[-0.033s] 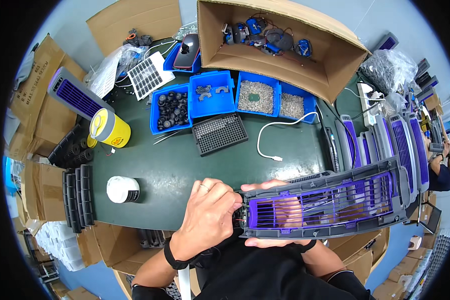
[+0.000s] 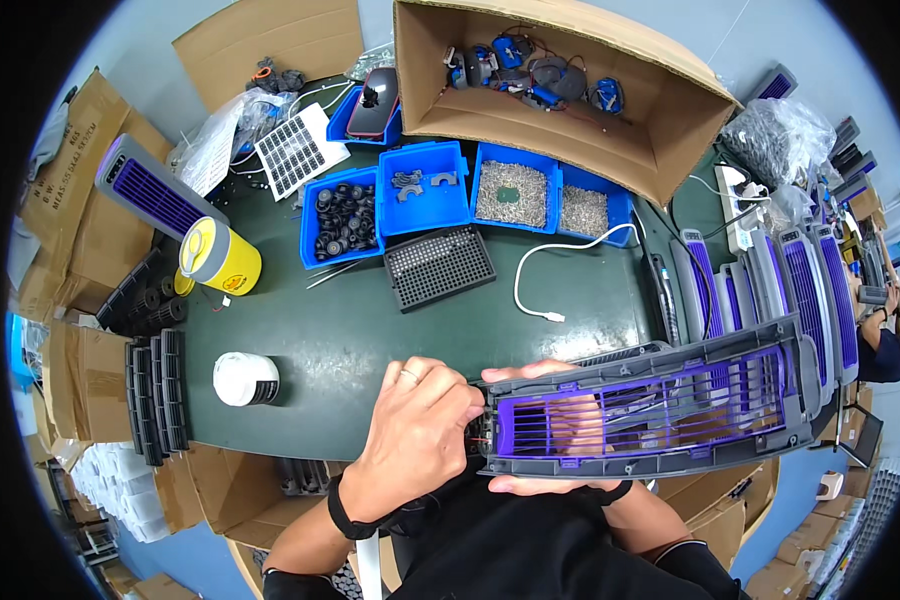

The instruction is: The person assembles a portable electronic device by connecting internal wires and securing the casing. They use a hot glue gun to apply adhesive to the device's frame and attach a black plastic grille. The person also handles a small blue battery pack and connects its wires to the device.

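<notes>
Across my lap side of the table lies a long grey fan housing (image 2: 660, 462) with a purple slatted grille, its inner side up. My right hand (image 2: 575, 425) is closed round it from beneath, the palm showing through the slats and the fingers at both long edges. At the housing's left end, my left hand (image 2: 415, 420) is closed, its fingertips pinched against small dark parts where a bit of red wire shows. What exactly sits between those fingertips is hidden.
Blue bins (image 2: 425, 215) hold black round parts, small grey pieces and screws; a black perforated tray (image 2: 440, 268) lies before them. A white cable (image 2: 518, 280), yellow cup (image 2: 225, 262) and white tub (image 2: 242, 378) are on the table. Finished-looking purple-grey fans (image 2: 805, 290) stand right. An open carton (image 2: 660, 130) is behind.
</notes>
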Motion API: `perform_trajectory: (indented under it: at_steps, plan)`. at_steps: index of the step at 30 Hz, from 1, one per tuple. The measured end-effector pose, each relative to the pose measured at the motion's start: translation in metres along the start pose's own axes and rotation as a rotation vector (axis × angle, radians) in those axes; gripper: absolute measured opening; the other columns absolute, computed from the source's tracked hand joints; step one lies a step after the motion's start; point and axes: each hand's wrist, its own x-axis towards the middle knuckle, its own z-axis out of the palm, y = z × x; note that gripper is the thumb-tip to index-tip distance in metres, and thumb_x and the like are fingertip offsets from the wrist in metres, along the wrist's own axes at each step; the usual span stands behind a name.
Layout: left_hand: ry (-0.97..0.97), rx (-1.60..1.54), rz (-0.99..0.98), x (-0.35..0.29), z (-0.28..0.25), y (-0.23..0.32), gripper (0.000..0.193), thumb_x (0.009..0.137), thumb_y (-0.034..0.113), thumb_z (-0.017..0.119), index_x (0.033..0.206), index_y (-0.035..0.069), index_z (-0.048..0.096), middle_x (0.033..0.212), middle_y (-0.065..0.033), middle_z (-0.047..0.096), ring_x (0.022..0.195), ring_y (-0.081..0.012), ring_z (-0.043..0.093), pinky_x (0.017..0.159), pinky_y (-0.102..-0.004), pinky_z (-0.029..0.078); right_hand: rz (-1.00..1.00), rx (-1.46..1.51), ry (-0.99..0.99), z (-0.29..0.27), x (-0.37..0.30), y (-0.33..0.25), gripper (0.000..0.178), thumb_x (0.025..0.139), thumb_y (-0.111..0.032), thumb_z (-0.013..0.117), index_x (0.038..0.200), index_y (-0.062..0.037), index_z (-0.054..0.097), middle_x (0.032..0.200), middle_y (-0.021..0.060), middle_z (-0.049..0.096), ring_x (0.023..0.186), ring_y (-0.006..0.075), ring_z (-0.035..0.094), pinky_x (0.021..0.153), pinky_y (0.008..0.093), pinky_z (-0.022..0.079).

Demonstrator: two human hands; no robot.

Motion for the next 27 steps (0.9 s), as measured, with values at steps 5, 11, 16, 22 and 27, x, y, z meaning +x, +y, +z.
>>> perform_trajectory:
  at_steps: [5, 11, 16, 22, 27]
  plan:
    - [-0.015, 0.067, 0.014, 0.000, 0.001, 0.005, 0.021, 0.073, -0.009, 0.071, 0.087, 0.006, 0.068, 0.089, -0.0056, 0.063, 0.091, -0.0293, 0.059, 0.082, -0.0416, 0.043, 0.018, -0.005, 0.001, 0.000, 0.002, -0.004, 0.105, 0.066, -0.018, 0.103, 0.148, -0.0049, 0.039, 0.147, 0.0241, 0.056, 0.136, 0.0296, 0.058, 0.113, 0.0436, 0.050]
    - [0.015, 0.057, -0.011, 0.002, 0.000, 0.007, 0.021, 0.072, -0.009, 0.073, 0.086, 0.006, 0.068, 0.088, -0.0060, 0.063, 0.091, -0.0292, 0.060, 0.083, -0.0420, 0.044, -0.018, -0.025, -0.008, -0.002, 0.003, -0.003, 0.105, 0.065, -0.018, 0.104, 0.146, -0.0033, 0.038, 0.147, 0.0254, 0.057, 0.129, 0.0278, 0.062, 0.107, 0.0417, 0.055]
    - [0.007, 0.074, 0.000, 0.001, 0.003, 0.005, 0.021, 0.071, -0.008, 0.074, 0.086, 0.006, 0.068, 0.089, -0.0059, 0.063, 0.091, -0.0293, 0.060, 0.082, -0.0425, 0.044, 0.008, -0.005, -0.006, -0.003, 0.000, -0.002, 0.105, 0.065, -0.018, 0.103, 0.146, -0.0033, 0.038, 0.147, 0.0249, 0.057, 0.130, 0.0283, 0.062, 0.107, 0.0418, 0.054]
    - [0.014, 0.139, 0.036, 0.000, 0.007, 0.006, 0.022, 0.069, -0.006, 0.074, 0.085, 0.008, 0.067, 0.088, -0.0053, 0.061, 0.090, -0.0287, 0.060, 0.079, -0.0425, 0.042, 0.010, -0.024, -0.006, -0.002, -0.001, -0.003, 0.105, 0.065, -0.018, 0.103, 0.146, -0.0038, 0.038, 0.148, 0.0247, 0.056, 0.131, 0.0290, 0.062, 0.108, 0.0425, 0.053]
    - [0.042, 0.151, 0.013, 0.001, 0.015, 0.007, 0.023, 0.068, -0.006, 0.074, 0.083, 0.009, 0.065, 0.085, -0.0050, 0.058, 0.089, -0.0283, 0.059, 0.078, -0.0425, 0.041, 0.022, -0.086, -0.019, -0.001, 0.000, -0.008, 0.104, 0.066, -0.015, 0.103, 0.147, -0.0045, 0.038, 0.149, 0.0253, 0.056, 0.133, 0.0299, 0.060, 0.110, 0.0437, 0.052]
